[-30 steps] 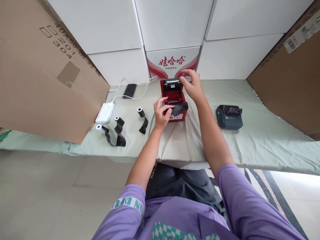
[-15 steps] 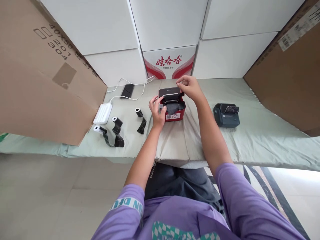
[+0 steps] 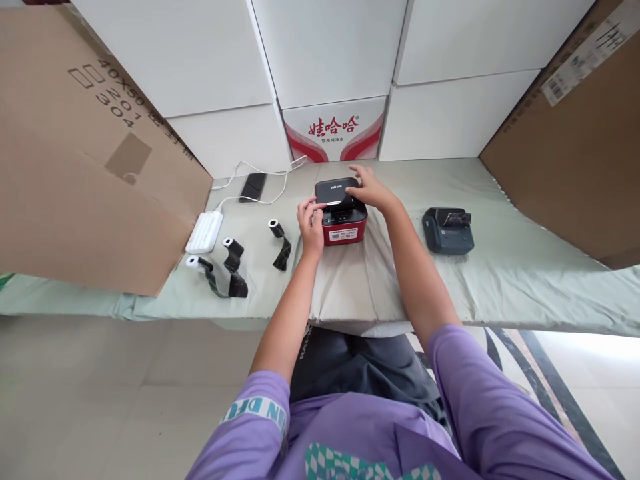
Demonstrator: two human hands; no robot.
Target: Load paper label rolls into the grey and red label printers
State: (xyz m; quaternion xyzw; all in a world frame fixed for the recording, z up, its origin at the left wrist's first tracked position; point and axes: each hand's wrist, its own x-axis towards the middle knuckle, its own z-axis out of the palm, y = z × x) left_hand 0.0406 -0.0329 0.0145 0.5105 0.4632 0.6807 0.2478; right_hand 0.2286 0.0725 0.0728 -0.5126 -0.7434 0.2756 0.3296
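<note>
Label printer (image 3: 341, 215) sits mid-table, toward the back, on a raised fold of pale green cloth. It is small and boxy, with a red body and a glossy black lid lying shut. White sticker on the front face, print too small to read. Left hand (image 3: 310, 225) is at the front left corner, fingers (image 3: 314, 208) curled narrow and holding that corner. Right hand (image 3: 369, 191) comes over the lid from the right, fingers (image 3: 356, 192) stretched flat, slightly spread, resting on top and gripping nothing.

Writing: the left cardboard box (image 3: 90, 160) reads "40X50", "201", "304" in black. The red-and-white carton (image 3: 333, 130) behind the printer reads 娃哈哈 in red, with an illegible smaller line beneath. The right cardboard box (image 3: 565, 140) carries a barcode label, not legible.

Edges, room: between the left box and the left hand lie a white power strip (image 3: 205, 231), a black phone (image 3: 252, 187), a white cable (image 3: 265, 175) and black ribbon rolls (image 3: 231, 252) with white cores. Bare cloth runs from the printer to the near edge of the table (image 3: 525, 287). A dark grey printer (image 3: 447, 231) stands well apart to the right, with open cloth beyond it. White cartons (image 3: 325, 47) wall the back edge.
</note>
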